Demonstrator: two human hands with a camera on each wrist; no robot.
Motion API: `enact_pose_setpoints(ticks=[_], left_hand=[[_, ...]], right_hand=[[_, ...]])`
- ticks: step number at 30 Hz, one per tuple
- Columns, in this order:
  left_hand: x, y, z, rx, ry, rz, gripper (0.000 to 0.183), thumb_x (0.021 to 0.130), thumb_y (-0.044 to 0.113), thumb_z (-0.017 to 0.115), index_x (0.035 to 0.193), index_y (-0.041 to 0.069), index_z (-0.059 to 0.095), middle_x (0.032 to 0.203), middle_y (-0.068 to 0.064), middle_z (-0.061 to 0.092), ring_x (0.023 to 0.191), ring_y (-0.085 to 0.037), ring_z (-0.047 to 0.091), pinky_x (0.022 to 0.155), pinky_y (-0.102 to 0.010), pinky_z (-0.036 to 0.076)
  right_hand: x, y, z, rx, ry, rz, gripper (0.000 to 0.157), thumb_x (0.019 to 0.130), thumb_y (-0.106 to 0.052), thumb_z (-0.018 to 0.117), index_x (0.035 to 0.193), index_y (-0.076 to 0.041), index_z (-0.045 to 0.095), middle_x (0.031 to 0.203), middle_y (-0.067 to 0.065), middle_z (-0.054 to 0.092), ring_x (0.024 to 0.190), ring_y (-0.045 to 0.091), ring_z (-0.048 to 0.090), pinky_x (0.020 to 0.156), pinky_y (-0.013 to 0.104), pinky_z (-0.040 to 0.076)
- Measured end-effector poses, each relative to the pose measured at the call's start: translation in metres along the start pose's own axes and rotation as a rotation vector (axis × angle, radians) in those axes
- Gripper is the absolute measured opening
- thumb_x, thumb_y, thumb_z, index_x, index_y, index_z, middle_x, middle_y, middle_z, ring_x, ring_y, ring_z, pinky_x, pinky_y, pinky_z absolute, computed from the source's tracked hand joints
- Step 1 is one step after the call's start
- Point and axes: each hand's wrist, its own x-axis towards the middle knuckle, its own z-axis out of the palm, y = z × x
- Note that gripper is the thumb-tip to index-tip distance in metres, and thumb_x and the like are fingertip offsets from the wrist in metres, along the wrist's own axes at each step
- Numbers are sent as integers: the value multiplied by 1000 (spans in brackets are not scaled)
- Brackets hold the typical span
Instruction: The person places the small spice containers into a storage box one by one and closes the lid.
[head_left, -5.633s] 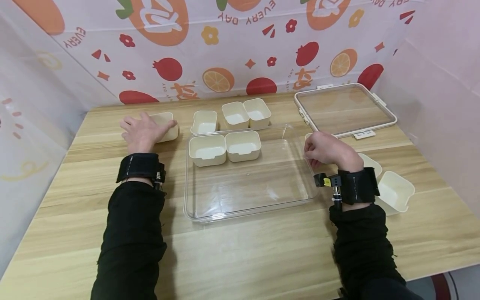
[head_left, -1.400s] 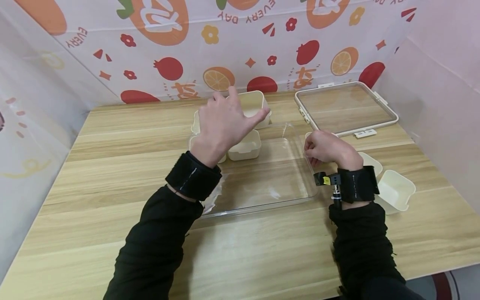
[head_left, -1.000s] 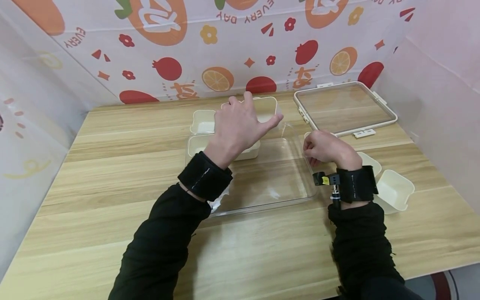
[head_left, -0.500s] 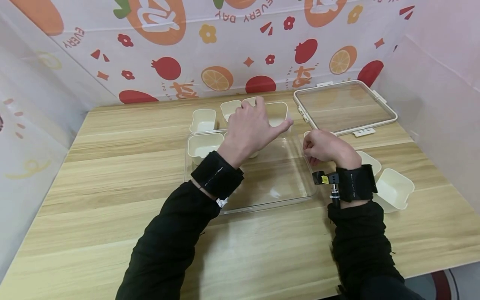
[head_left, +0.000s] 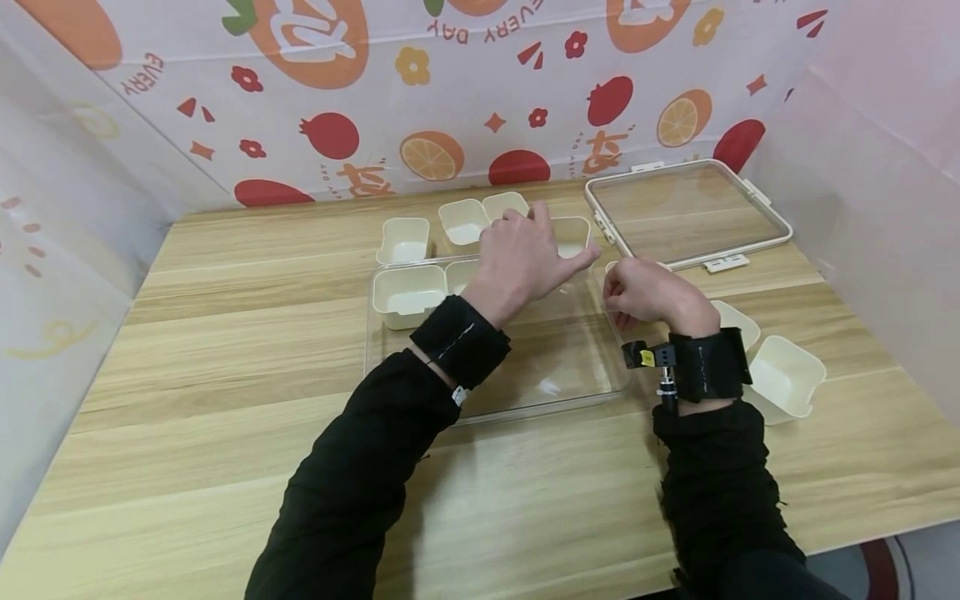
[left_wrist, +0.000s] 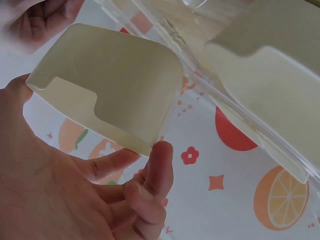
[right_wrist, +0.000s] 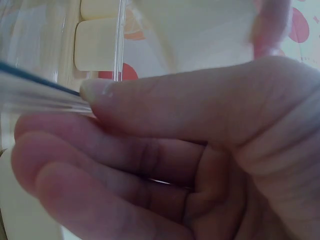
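Observation:
My left hand [head_left: 517, 254] grips a small cream bin [head_left: 573, 232] between thumb and fingers, above the far part of a clear plastic box [head_left: 540, 408]. In the left wrist view, the notched rim of this cream bin [left_wrist: 125, 75] shows, thumb at one end and fingertips at the other. My right hand [head_left: 656, 292] pinches the right wall of the clear box; the right wrist view has its thumb [right_wrist: 150, 102] pressed on the thin rim. Inside the box, a cream bin [head_left: 408, 296] sits in the far left corner, another beside it partly hidden by my left hand.
Behind the box stand a cream bin [head_left: 405, 242] and a touching pair, the nearer one [head_left: 462, 222] beside its neighbour [head_left: 505, 202]. A clear lid [head_left: 690, 208] with white clips lies at the back right. More cream bins, one tipped [head_left: 786, 377], lie right of the box.
My left hand has taken the cream bin from the table's left side and carried it rightward, over the box's back edge, now lower and nearer my right hand. The right hand stays on the wall.

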Motion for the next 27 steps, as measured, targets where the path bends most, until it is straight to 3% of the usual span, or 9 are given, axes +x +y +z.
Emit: enact_pose_setpoints(ticks=[10, 21, 27], left_hand=[[7, 11, 7, 79, -53, 2, 87, 75, 81, 19, 107, 6, 47, 81, -11, 53, 72, -22, 51, 54, -29, 45], [8, 17, 18, 167, -76, -48, 83, 74, 83, 18, 94, 8, 49, 66, -3, 47, 58, -17, 46, 46, -27, 36], [12, 20, 21, 176, -89, -58, 84, 73, 84, 21, 95, 8, 49, 66, -2, 48, 59, -17, 46, 49, -28, 38]], right_hand=[[0, 1, -1, -13, -2, 7, 12, 87, -3, 51, 85, 3, 61, 67, 9, 62, 59, 16, 59, 60, 36, 51], [1, 1, 2, 33, -9, 5, 10, 86, 0, 52, 81, 4, 60, 66, 10, 62, 58, 17, 59, 56, 33, 53], [2, 2, 1, -11, 1, 6, 11, 87, -3, 52, 82, 2, 61, 67, 8, 62, 58, 16, 59, 59, 34, 52]])
